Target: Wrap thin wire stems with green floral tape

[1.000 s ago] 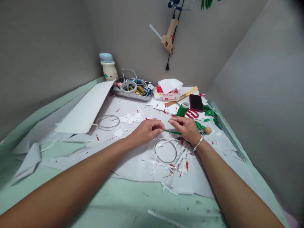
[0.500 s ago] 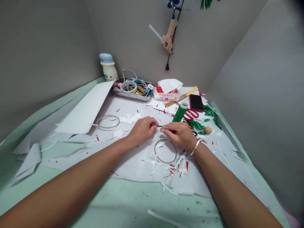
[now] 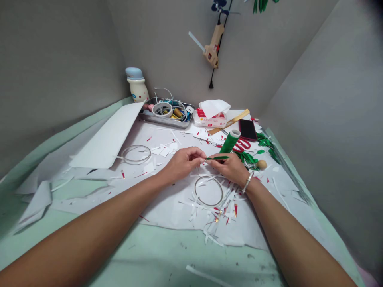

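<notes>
My left hand [image 3: 184, 163] and my right hand [image 3: 227, 169] hold a thin green strip [image 3: 217, 158] between them, pinching it by its two ends above the white paper sheet [image 3: 176, 199]. A green spool of thread [image 3: 229, 141] stands just beyond my right hand, with red-handled scissors [image 3: 241, 145] partly hidden behind it. Green foil leaves [image 3: 247, 158] lie to the right of that hand. Below my hands, a thin wire ring [image 3: 208, 192] rests among white paper scraps [image 3: 223, 211].
A second wire ring [image 3: 136, 154] lies to the left, beside a large white card [image 3: 104, 137]. At the back are a metal tray of tapes and cables [image 3: 166, 118], a tissue pack [image 3: 211, 117], a phone [image 3: 247, 129] and a wooden bead [image 3: 261, 164]. A glue gun [image 3: 212, 50] hangs on the wall.
My hands have moved slightly apart, and more of the green strip now shows between them. The spool and scissors sit about where they were.
</notes>
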